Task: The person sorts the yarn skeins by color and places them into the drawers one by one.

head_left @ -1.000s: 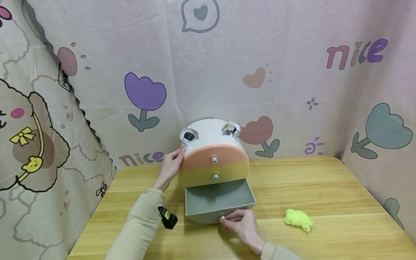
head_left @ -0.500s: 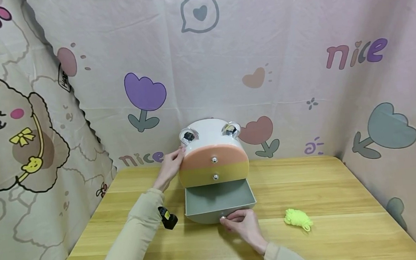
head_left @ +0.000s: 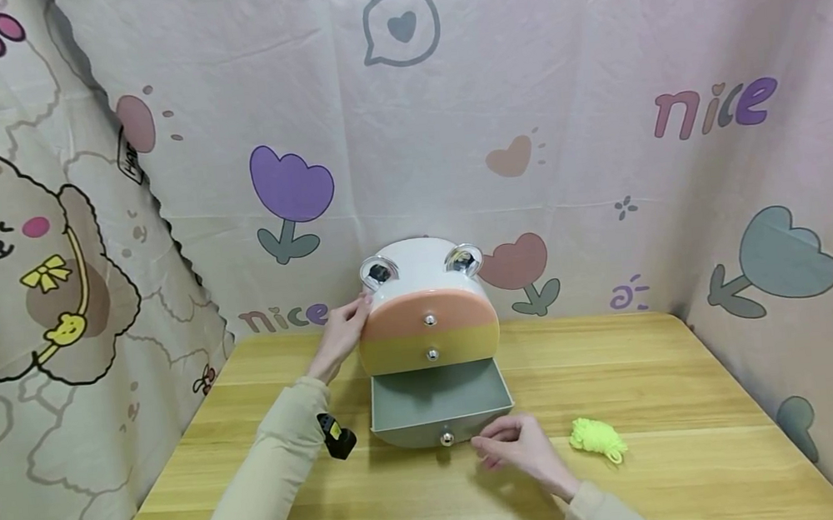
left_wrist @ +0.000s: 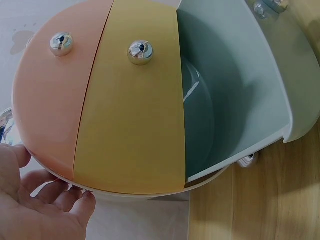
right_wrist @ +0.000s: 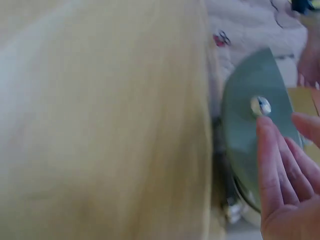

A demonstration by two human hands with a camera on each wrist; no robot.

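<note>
A small drawer box [head_left: 420,260] with a white top and silver-ringed eyes stands on the table. Its orange drawer [head_left: 392,317] and yellow drawer [head_left: 395,354] are closed, while the grey-green bottom drawer [head_left: 411,438] is pulled out, its inside bare. My left hand [head_left: 341,334] touches the box's left side; the left wrist view has its fingertips [left_wrist: 89,197] right at the side edge. Just right of the silver knob [head_left: 446,439], my right hand [head_left: 519,448] is apart from the drawer and holds nothing, thumb and fingers loosely bent.
A bundle of neon yellow cord [head_left: 597,438] lies on the wooden table [head_left: 622,366], right of my right hand. A black device [head_left: 337,437] is at the left sleeve. Patterned cloth [head_left: 405,144] hangs behind and at both sides.
My right hand has let go of the bottom drawer's knob and moved a little to the right. My left hand and the pulled-out drawer have stayed in place.
</note>
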